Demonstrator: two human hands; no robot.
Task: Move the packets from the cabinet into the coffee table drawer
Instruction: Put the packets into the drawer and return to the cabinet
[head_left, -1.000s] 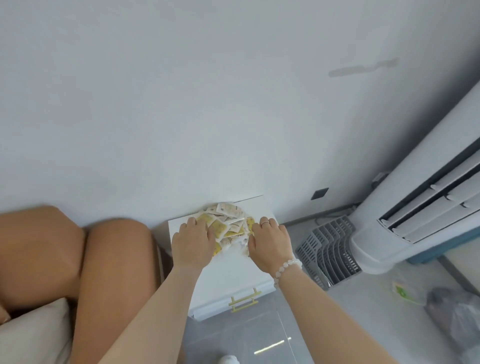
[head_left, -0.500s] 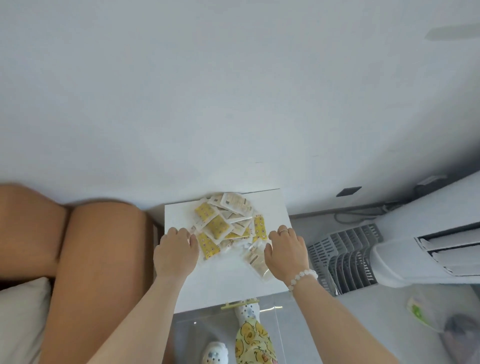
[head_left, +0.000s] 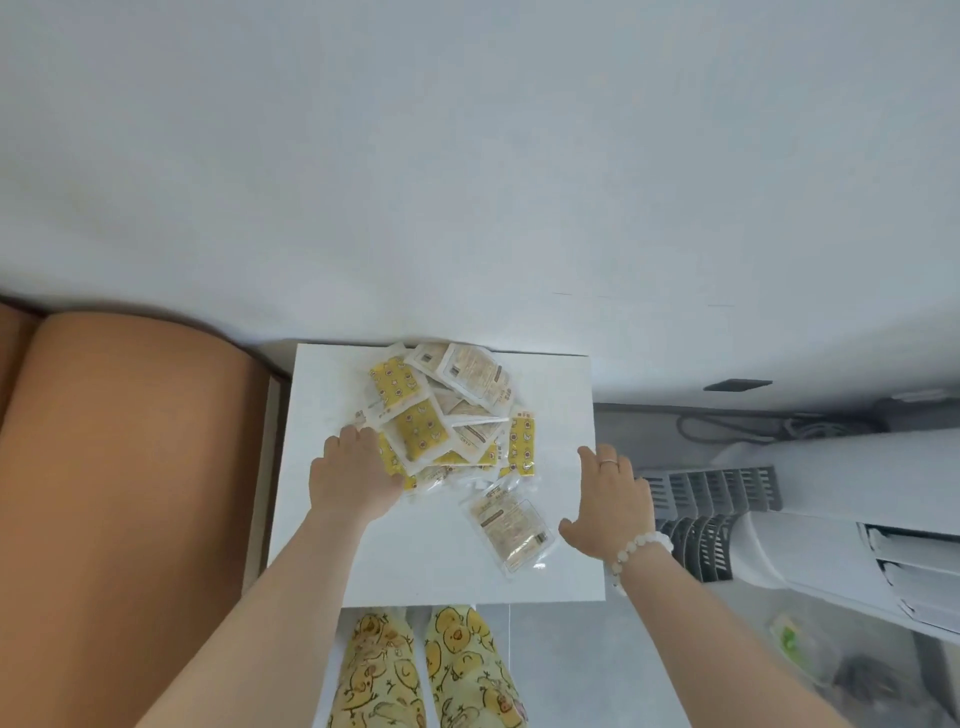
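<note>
Since only the head view is given, everything is read from above. The packets are seen heaped on the white top of the cabinet, toward its far edge by the wall. Yellow printed ones are mixed with clear ones. One clear stray packet lies apart from the heap, nearer the front edge.

The left hand is laid against the left side of the heap, with its fingers bent and its thumb on a yellow packet. Whether anything is actually pinched cannot be told. The right hand, on which a ring and a bead bracelet are worn, is held with relaxed, spread fingers. It is just to the right of the stray packet and nothing is held in it.

An orange sofa arm is seen to the left of the cabinet and a white air conditioner to the right. Patterned trouser legs are seen below the front edge.

The task is judged to be near its start. No packet is seen lifted, and the coffee table drawer is not in view. The gathering appears to be the step in hand. The stray packet would have to be brought in, after which the carrying and the placing in the drawer remain to be done.
</note>
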